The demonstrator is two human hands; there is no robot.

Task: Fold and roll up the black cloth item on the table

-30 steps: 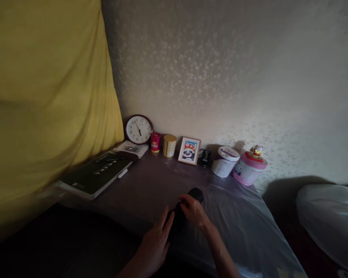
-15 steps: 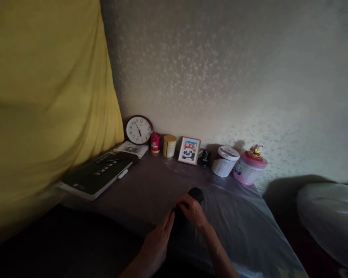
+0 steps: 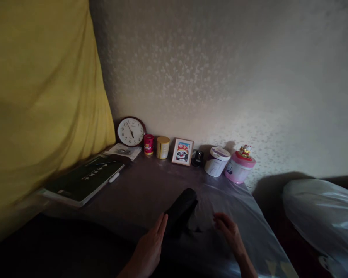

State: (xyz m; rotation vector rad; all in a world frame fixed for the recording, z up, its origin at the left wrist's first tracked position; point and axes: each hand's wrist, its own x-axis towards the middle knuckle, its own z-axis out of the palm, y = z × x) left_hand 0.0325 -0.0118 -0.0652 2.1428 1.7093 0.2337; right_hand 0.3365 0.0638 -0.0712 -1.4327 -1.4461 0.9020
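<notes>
A long black item with a rounded far end (image 3: 187, 197) lies slantwise on the dark cloth-like table cover (image 3: 150, 183); its near part fades into shadow. My left hand (image 3: 150, 241) rests against the near left side of it, fingers straight and close together, not wrapped round it. To the right of the black item, and apart from it, my right hand (image 3: 227, 229) hovers over the cover. Its fingers are curled in, and nothing shows in them.
Along the wall stand a clock (image 3: 131, 131), a red can (image 3: 148, 144), a yellow tin (image 3: 162, 147), a panda picture frame (image 3: 182, 152), a small black item (image 3: 197, 158), a white tub (image 3: 217, 162) and a pink tub (image 3: 239, 168). A green book (image 3: 84, 179) lies left.
My right hand has come off the black item and moved right, uncovering more of it. My left hand stays beside it. The view has shifted slightly to the right.
</notes>
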